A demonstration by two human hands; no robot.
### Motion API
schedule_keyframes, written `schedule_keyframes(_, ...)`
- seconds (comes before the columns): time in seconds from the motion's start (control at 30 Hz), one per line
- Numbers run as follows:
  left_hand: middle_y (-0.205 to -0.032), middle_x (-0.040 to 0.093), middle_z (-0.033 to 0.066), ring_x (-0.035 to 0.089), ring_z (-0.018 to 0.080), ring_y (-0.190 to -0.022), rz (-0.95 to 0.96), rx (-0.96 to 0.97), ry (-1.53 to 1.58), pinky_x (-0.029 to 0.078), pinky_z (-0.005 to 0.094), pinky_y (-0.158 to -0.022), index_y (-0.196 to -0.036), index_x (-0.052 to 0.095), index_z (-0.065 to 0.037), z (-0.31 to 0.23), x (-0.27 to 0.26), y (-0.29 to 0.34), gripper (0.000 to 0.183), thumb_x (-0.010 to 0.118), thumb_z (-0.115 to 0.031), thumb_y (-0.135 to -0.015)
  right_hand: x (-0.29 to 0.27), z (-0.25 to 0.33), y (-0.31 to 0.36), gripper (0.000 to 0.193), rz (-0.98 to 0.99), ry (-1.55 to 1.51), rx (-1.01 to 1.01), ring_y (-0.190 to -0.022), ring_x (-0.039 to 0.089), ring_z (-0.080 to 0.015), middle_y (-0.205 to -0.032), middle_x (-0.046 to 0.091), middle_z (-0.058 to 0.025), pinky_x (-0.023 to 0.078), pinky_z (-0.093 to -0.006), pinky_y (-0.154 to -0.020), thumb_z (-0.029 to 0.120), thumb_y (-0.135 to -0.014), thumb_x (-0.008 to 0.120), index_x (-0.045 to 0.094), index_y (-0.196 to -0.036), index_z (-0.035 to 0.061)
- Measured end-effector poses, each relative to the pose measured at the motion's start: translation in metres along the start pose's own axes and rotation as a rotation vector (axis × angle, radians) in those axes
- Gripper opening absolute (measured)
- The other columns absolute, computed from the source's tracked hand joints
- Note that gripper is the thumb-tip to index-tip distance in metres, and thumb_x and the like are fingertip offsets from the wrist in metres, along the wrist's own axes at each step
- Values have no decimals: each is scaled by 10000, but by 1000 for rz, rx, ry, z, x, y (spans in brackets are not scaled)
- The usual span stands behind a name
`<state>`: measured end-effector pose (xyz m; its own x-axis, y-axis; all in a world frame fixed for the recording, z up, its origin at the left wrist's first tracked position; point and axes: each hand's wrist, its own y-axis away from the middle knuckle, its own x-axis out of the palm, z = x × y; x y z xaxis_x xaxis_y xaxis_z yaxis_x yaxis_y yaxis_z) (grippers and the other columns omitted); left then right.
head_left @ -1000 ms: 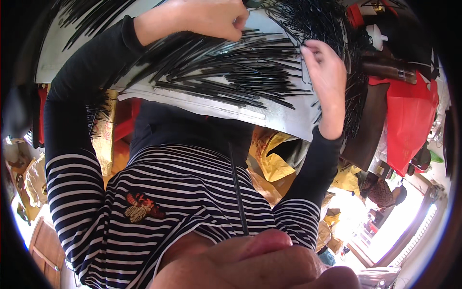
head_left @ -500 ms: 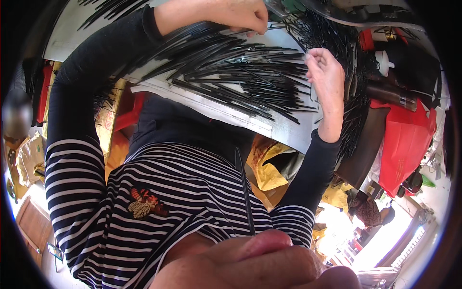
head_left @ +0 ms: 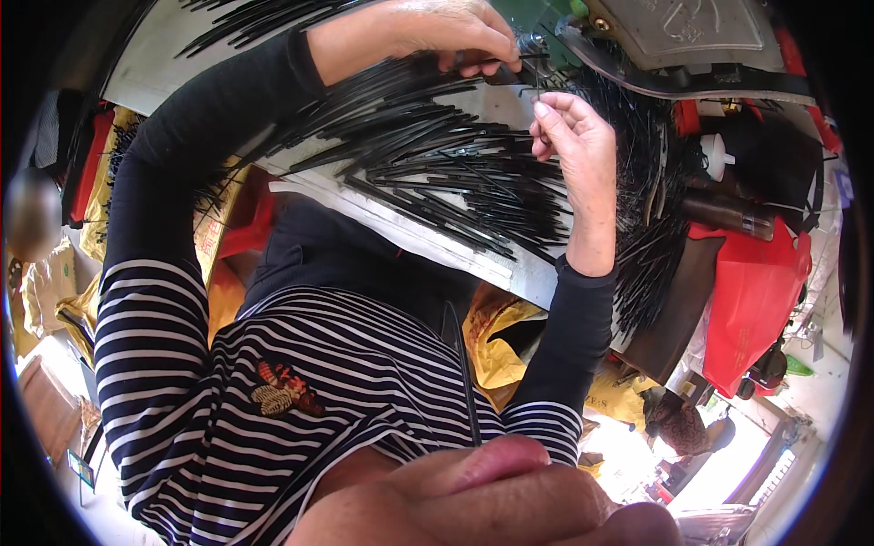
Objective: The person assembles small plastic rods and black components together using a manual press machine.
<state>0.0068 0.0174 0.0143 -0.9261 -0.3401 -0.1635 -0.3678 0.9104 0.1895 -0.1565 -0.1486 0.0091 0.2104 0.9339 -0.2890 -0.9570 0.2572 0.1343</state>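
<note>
Many thin black rods (head_left: 455, 173) lie in loose fanned heaps on a pale worktable (head_left: 533, 273). Above the far side of the heap, my left hand (head_left: 469, 36) is closed with its fingertips around a thin black rod (head_left: 533, 58) that sticks out to the right. Close by on the right, my right hand (head_left: 578, 136) is pinched, thumb against forefinger, just below that rod's end. A very thin dark line shows at its fingertips; what it is cannot be made out. Both hands are beside a green machine (head_left: 537, 23).
A grey metal plate (head_left: 683, 32) with a curved edge rises at the far right. Behind my right hand is a dense tangle of black rods (head_left: 646, 173). A red bag (head_left: 756, 305) hangs at the right, and yellow sacks (head_left: 496, 341) are below the table edge.
My right hand has moved left and in toward my left hand, its fingers now pinched near the rod. The view has shifted, showing more of the machine and grey plate.
</note>
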Motion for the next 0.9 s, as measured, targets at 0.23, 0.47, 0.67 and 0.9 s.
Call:
schedule_keyframes(0.23, -647, 591, 20, 510, 78, -498, 1, 80, 61, 377, 202, -426, -865, 653, 14, 5, -3, -3, 243, 526, -192, -843, 0, 0, -1, 207, -25, -42, -5, -563, 530, -54, -724, 600, -26, 427, -175, -504, 162, -867, 609, 604, -984, -9)
schedule_keyframes(0.47, -621, 578, 22, 491, 76, -473, -1, 30, 116, 363, 202, -412, -840, 659, 22, 2, -2, -3, 221, 547, -167, -831, 1, 1, -2, 209, -33, -80, -26, -563, 528, -52, -721, 599, -21, 420, -175, -500, 167, -864, 615, 607, -975, -10)
schedule_keyframes(0.67, -626, 578, 22, 482, 72, -474, -56, 65, 133, 358, 202, -412, -840, 661, 26, -3, -2, 1, 220, 549, -164, -834, 2, 5, -4, 203, -41, -83, -25, -557, 523, -51, -719, 598, -18, 413, -176, -495, 164, -862, 618, 609, -968, -9)
schedule_keyframes(0.9, -637, 583, 26, 485, 72, -484, -59, 145, 139, 358, 199, -415, -842, 661, 34, 0, -7, 1, 224, 544, -157, -840, 4, 8, -7, 201, -50, -80, -16, -561, 519, -66, -725, 582, -28, 404, -187, -488, 150, -859, 621, 601, -986, -4)
